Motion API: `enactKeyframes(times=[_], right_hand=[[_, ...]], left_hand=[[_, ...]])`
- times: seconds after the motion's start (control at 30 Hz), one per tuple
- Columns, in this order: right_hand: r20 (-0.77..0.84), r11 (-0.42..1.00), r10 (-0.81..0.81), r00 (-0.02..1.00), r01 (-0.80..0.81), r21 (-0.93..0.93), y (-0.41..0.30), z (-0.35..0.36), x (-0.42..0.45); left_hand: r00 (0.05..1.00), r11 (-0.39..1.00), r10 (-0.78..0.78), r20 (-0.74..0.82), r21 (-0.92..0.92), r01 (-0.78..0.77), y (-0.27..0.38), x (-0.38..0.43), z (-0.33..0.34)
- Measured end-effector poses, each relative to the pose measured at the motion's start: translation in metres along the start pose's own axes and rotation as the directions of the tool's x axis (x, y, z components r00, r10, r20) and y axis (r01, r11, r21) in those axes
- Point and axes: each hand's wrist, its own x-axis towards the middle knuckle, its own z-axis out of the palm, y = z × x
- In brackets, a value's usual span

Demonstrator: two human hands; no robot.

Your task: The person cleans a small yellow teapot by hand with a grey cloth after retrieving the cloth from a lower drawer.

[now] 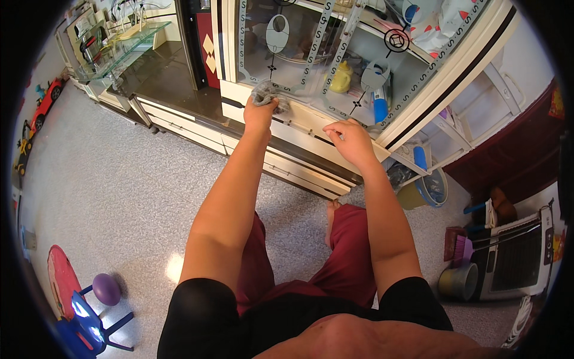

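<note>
My left hand (261,112) holds a crumpled grey cloth (270,96) against the lower frame of a cream display cabinet (305,117) with patterned glass doors. To its right, my right hand (350,137) is bent with curled fingers, close to the cabinet's drawer front; whether it touches the surface I cannot tell. Nothing shows in its fingers. Behind the glass stand a yellow teapot-like vessel (341,77) and a blue tube-shaped item (380,105). Below, cream drawers (296,170) have slim metal handles.
A glass shelf (130,45) with cables stands at upper left. Toy vehicles (45,105) lie along the left side. A blue chair (92,323) and a purple ball (106,289) are at lower left. On the right are a lined bucket (423,190), a purple brush (463,249) and a grey-black appliance (515,260).
</note>
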Motion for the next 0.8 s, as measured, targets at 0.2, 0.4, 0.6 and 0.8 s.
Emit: enactKeyframes(times=[0.2,0.4,0.6,0.8], right_hand=[[0.008,1.000,-0.009,1.000,0.009,0.008,-0.008,0.003,0.004],[0.012,1.000,0.014,1.000,-0.014,-0.013,-0.002,-0.002,0.000],[0.012,1.000,0.000,1.000,0.000,-0.015,-0.005,-0.002,0.000],[0.016,1.000,-0.002,1.000,0.002,-0.008,-0.008,0.000,0.002]], left_hand=[[0.970,0.983,-0.177,-0.166,-0.067,0.168,-0.023,0.023,-0.034],[0.995,1.000,0.000,0.096,-0.027,0.002,0.002,0.009,-0.006],[0.995,0.992,-0.102,0.013,-0.075,0.103,-0.006,0.013,-0.019],[0.987,0.992,-0.119,-0.107,0.032,0.123,-0.011,0.021,-0.028]])
